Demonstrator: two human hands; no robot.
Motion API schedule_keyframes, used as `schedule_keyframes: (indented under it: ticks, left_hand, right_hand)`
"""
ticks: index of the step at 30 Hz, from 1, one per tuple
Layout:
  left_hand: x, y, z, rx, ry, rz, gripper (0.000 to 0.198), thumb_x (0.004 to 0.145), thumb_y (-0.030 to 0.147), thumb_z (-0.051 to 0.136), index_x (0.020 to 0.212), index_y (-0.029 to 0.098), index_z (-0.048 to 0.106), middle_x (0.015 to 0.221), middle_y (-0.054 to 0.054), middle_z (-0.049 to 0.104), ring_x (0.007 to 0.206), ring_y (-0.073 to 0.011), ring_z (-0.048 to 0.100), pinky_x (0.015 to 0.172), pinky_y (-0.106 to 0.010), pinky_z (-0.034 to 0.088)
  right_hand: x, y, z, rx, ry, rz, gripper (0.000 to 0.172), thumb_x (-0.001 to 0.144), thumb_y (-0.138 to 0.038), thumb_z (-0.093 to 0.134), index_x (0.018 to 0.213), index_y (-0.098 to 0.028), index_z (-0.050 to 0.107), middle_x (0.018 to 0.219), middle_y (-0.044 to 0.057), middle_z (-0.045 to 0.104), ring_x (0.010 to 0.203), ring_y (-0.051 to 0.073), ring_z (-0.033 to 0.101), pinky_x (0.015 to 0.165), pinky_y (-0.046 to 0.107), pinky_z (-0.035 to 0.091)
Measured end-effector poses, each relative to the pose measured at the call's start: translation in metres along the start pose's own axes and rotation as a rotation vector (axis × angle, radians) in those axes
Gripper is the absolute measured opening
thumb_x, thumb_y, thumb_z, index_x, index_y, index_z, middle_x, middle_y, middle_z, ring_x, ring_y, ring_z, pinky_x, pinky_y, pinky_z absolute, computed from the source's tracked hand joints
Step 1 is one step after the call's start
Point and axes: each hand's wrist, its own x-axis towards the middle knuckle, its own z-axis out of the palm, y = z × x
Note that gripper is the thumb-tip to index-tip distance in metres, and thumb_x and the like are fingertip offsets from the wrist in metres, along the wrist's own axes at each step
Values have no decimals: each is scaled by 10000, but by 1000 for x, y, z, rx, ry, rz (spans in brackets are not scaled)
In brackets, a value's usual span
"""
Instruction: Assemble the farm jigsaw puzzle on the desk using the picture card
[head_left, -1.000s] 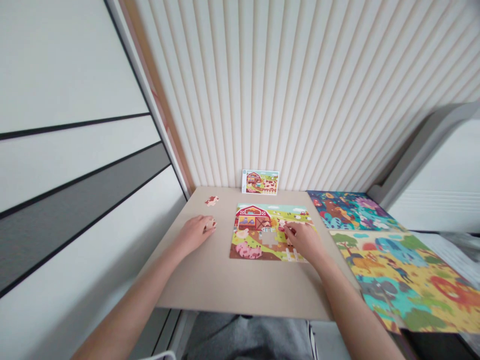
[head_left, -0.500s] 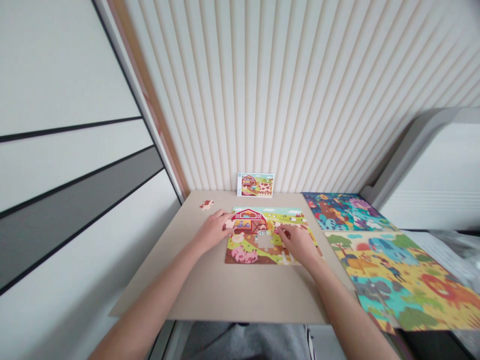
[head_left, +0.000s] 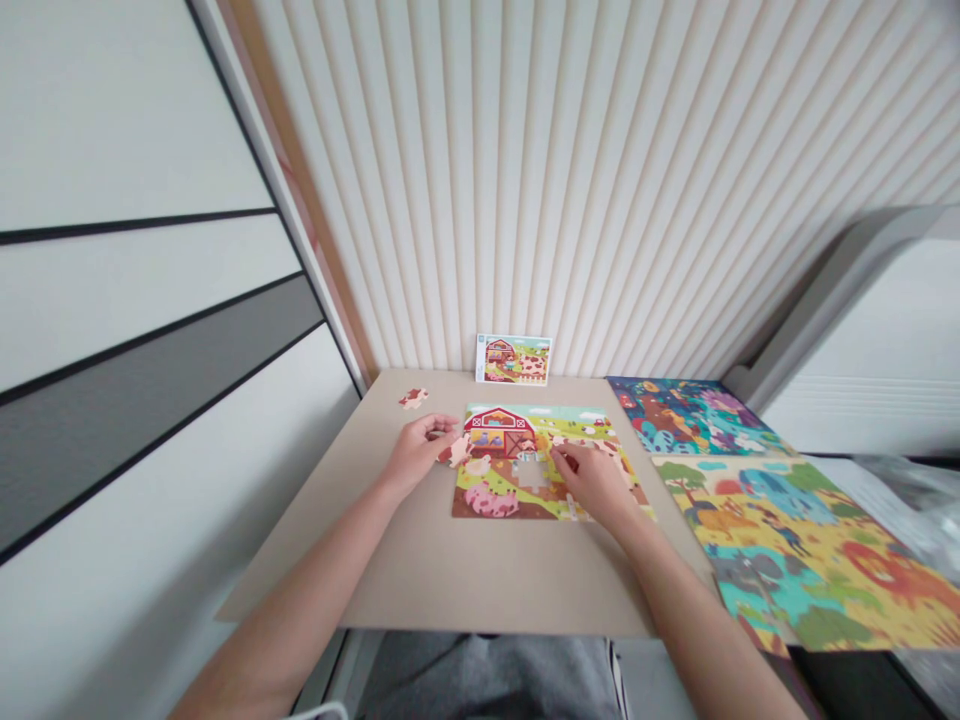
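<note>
A farm jigsaw puzzle (head_left: 491, 500) lies on the table, with a red barn, a pink pig and a spotted cow. A gap shows in its middle, right of the white hen. My left hand (head_left: 418, 452) is at the puzzle's left edge, thumb and fingers closed on a cream-and-brown puzzle piece (head_left: 454, 453). On the puzzle's right half rests my right hand (head_left: 600, 482), its fingers curled and pinched beside the gap. Whatever is under those fingertips is hidden. A loose brown-and-cream puzzle piece (head_left: 413, 398) lies at the table's back left.
The puzzle's picture box or card (head_left: 514, 360) leans upright against the ribbed wall (head_left: 510, 180). To the right lie a dark forest puzzle (head_left: 694, 415) and a yellow safari puzzle (head_left: 795, 545). Clear plastic wrap (head_left: 915, 500) is at the far right. White panels stand on the left.
My left hand has drawn slightly left, and the piece in it now shows more plainly at the puzzle's edge. My right hand has stayed nearly in place. The view has shifted slightly.
</note>
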Motion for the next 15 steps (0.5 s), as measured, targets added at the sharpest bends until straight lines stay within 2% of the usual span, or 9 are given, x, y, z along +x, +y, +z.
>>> schedule_keyframes:
  ticks: [4, 7, 11, 15]
  left_hand:
    - [-3, 3, 2, -34, -43, -36, 424, 735, 446, 772, 1022, 139, 713, 878, -66, 719, 751, -172, 652, 664, -257, 487]
    - [-5, 2, 5, 31, -100, -4, 369, 761, 444, 746, 978, 146, 721, 859, -66, 722, 751, -180, 656, 676, -269, 492]
    - [-10, 1, 10, 210, -134, 94, 254, 815, 379, 686, 960, 174, 723, 873, -56, 720, 797, -199, 661, 722, -301, 501]
    - [-14, 11, 16, 467, -131, 289, 115, 832, 281, 663, 888, 207, 731, 886, -53, 723, 877, -226, 641, 825, -360, 482]
  right_hand:
    - [-1, -5, 1, 53, -28, -23, 372, 1006, -374, 423, 899, -225, 746, 776, 35, 742, 689, 173, 658, 621, 255, 347]
    - [-1, -6, 2, 61, -31, -28, 361, 1004, -369, 426, 935, -224, 749, 787, 35, 746, 695, 173, 662, 624, 255, 351]
    - [0, -3, 3, 49, -11, 5, 378, 1004, -384, 416, 912, -222, 746, 793, 40, 749, 685, 182, 656, 622, 262, 354]
    - [2, 1, 2, 27, 33, 38, 378, 998, -404, 421, 960, -229, 754, 778, 39, 747, 703, 193, 660, 649, 269, 370]
